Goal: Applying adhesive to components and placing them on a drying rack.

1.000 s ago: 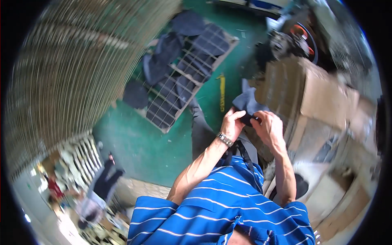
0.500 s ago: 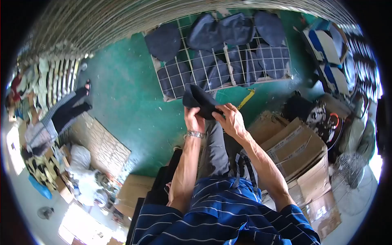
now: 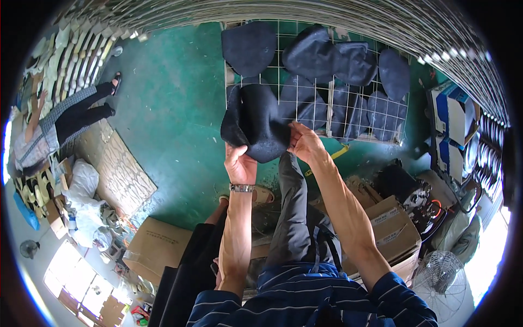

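Note:
A black felt hat body (image 3: 259,117) hangs opened out between my two hands, its crown side up and a hollow fold facing left. My left hand (image 3: 240,165), with a metal watch band at the wrist, grips its lower left edge with the thumb on top. On the opposite side my right hand (image 3: 305,143) pinches the right edge between thumb and fingers. Just beyond the hat body, a wire grid rack (image 3: 330,131) holds several similar dark felt pieces (image 3: 248,48), some on top of the grid and some under it.
Cardboard boxes (image 3: 395,226) stand at my right, near a wire fan (image 3: 440,277). Another carton (image 3: 155,245) is at lower left beside dark material (image 3: 185,267). A co-worker (image 3: 76,120) is at far left by stacked pale pieces. Yellow tape (image 3: 340,151) marks the green floor.
The hat body has gone from folded small to spread open and larger, and my hands have moved farther apart. The whole view has shifted, so the rack sits farther right.

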